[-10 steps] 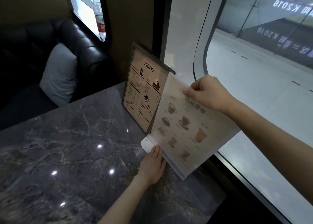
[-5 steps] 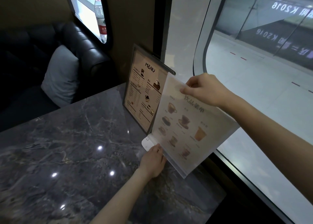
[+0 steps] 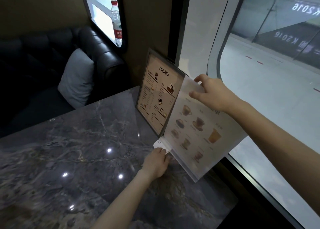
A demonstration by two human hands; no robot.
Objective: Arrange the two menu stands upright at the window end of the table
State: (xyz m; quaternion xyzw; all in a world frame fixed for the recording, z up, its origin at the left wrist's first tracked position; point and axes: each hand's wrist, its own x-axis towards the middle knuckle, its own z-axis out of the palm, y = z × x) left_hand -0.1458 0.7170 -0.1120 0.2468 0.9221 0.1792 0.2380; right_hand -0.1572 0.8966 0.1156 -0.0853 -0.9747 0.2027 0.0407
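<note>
The right hand (image 3: 213, 91) pinches the top edge of the clear drinks menu stand (image 3: 199, 133), which leans tilted at the window end of the tabletop (image 3: 78, 159). The left hand (image 3: 155, 162) presses flat on its white base (image 3: 160, 144), fingers together. Touching it at 10 o'clock stands the framed menu stand (image 3: 158, 97), upright against the wall. Farther at 10 o'clock sit a grey cushion (image 3: 76, 78) on a black sofa (image 3: 97, 45) and a water bottle (image 3: 116, 22) on the sill.
</note>
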